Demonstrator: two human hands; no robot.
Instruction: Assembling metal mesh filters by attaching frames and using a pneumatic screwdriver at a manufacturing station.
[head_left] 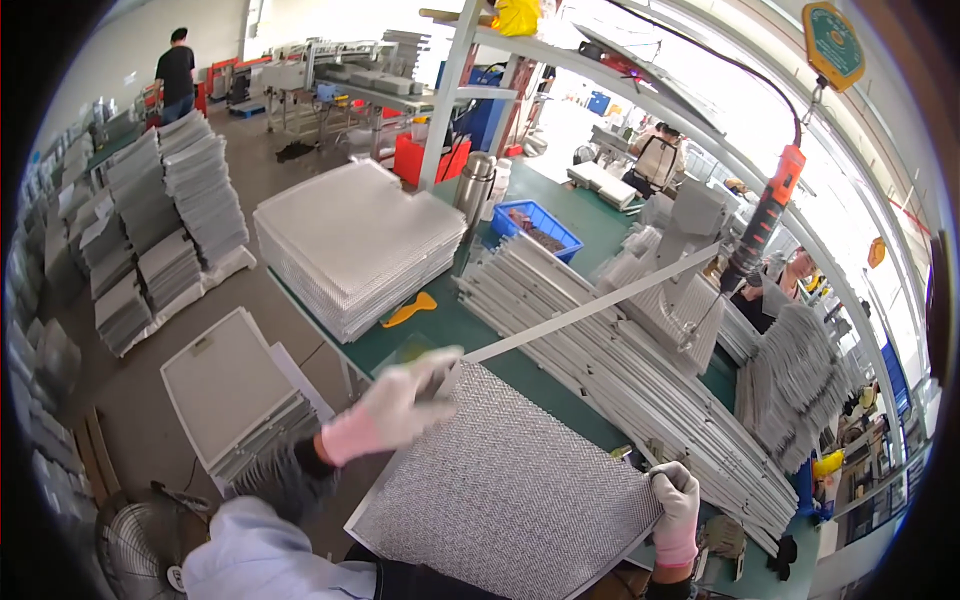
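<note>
A rectangular metal mesh filter panel [510,490], with a thin pale rim along some edges, slants in front of my body. My right hand [676,512], in a white glove with a pink cuff, is closed on its right corner. At the panel's upper left corner is my gloved left hand [395,408], smeared by motion, its fingers stretched out and apart. Close to those fingertips ends a long flat metal strip [590,310], which runs up to the right above other strips. Whether the left fingers touch the strip or the panel, I cannot tell.
Bundled metal strips [620,370] cover the green table [355,362] beyond the panel. A panel stack [350,240], orange scraper [410,309], steel flask [474,190] and blue bin [537,230] stand there too. An orange-black power screwdriver [765,215] hangs at right. A fan [145,545] stands lower left.
</note>
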